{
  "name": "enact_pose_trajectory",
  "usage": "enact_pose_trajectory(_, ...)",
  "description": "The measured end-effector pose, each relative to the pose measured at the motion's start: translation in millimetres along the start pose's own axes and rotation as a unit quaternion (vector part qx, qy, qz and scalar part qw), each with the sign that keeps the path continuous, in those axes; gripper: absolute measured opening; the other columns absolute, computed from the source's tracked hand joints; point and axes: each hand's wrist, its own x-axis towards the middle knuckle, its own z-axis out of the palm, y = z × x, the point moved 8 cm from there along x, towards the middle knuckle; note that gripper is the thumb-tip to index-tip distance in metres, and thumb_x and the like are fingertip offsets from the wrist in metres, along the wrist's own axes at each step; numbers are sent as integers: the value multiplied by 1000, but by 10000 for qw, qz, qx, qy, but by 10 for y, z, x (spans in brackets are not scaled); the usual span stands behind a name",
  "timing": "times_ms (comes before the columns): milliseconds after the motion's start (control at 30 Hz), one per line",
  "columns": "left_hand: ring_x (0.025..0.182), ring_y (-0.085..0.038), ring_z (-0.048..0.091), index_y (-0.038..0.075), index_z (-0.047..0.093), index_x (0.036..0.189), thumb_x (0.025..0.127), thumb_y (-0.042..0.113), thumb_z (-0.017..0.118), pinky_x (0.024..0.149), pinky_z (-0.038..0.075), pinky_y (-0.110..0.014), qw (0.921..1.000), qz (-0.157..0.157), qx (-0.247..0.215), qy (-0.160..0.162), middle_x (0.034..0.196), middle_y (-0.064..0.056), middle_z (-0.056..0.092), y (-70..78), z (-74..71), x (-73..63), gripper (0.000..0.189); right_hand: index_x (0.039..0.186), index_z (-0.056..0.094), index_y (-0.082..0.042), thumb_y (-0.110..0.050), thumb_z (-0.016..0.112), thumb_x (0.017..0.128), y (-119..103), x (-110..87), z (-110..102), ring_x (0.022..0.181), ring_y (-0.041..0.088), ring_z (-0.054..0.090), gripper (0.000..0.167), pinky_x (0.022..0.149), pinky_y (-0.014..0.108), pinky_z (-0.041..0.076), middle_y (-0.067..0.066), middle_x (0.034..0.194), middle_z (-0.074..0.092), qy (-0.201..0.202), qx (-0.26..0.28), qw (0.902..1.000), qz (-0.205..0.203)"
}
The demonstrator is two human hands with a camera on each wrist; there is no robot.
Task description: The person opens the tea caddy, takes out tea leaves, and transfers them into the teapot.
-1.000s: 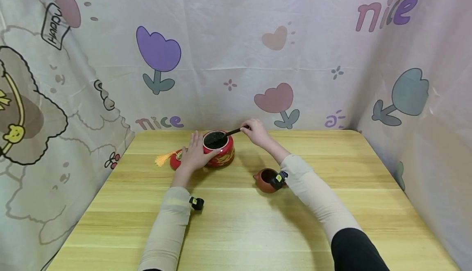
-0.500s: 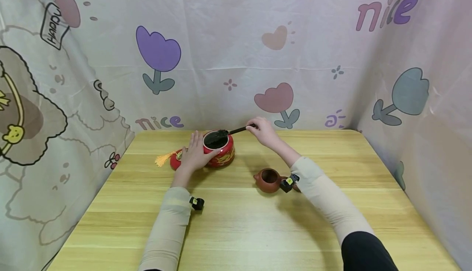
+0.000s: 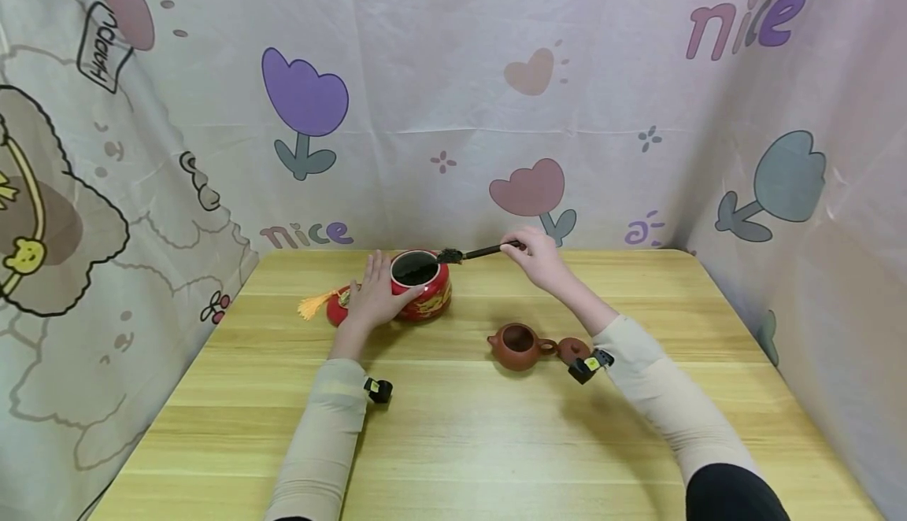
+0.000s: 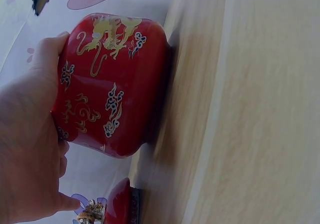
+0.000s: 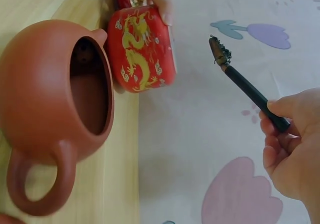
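A red tea jar (image 3: 425, 301) with a gold dragon stands uncovered at the back of the table. My left hand (image 3: 377, 294) holds its side, thumb in front and fingers round the left; the left wrist view shows the thumb (image 4: 49, 52) near the rim. Pinched by the handle end in my right hand (image 3: 542, 260) is a dark tea scoop (image 5: 250, 90), raised right of the jar. Dark green tea leaves (image 5: 224, 53) lie heaped on its tip. Nearer the front, a brown clay teapot (image 3: 516, 352) stands uncovered; its inside (image 5: 92, 97) shows no leaves.
The jar's red lid (image 3: 337, 310), with a yellow tassel (image 3: 314, 305), lies left of the jar, partly behind my left hand. Beside the teapot's handle is its clay lid (image 3: 571, 348), below my right wrist camera. A patterned cloth (image 3: 439, 96) hangs directly behind the table.
My right hand has drawn the tea scoop out of the jar and to the right, with leaves on it. As that arm shifted, the teapot's handle and lid came into view. My left hand stays put.
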Motion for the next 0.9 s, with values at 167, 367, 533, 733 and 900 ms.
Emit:
enact_pose_trajectory(167,153,-27,-10,12,2,158,80,84,43,117,5,-69,10000,-2,25,2,165,-6,-13,5,-4,-1,114,104,70,-4,-17,62,96,55,-130,-142,90,26,54,18,79,37,45,14,103,67,3,53,9999,117)
enact_pose_trajectory(367,153,-28,-10,12,2,158,78,86,42,117,5,-69,10000,20,6,-2,165,-6,-12,8,-3,7,115,109,70,-3,-18,62,96,88,-298,-316,82,23,50,22,72,33,42,13,99,65,55,9,9996,277)
enact_pose_trajectory(533,153,-29,-10,12,1,158,78,86,42,117,5,-69,10000,19,11,-12,165,-7,-12,2,0,8,116,107,70,-2,-18,63,95,113,-453,-422,76,20,48,22,68,30,41,13,94,64,164,-49,9992,371)
enact_pose_trajectory(733,153,-29,-10,11,1,158,78,86,41,117,6,-69,10000,9,44,-53,165,-7,-13,0,2,0,116,103,71,-3,-15,64,94,186,-643,-504,74,15,46,17,65,26,40,11,92,65,335,-110,9984,431)
enact_pose_trajectory(900,153,-29,-10,12,1,158,78,86,41,117,6,-68,10000,-3,36,-61,165,-7,-13,-2,9,5,116,101,71,-2,-13,66,93,230,-801,-552,73,12,46,14,63,23,41,11,92,66,460,-143,9979,430)
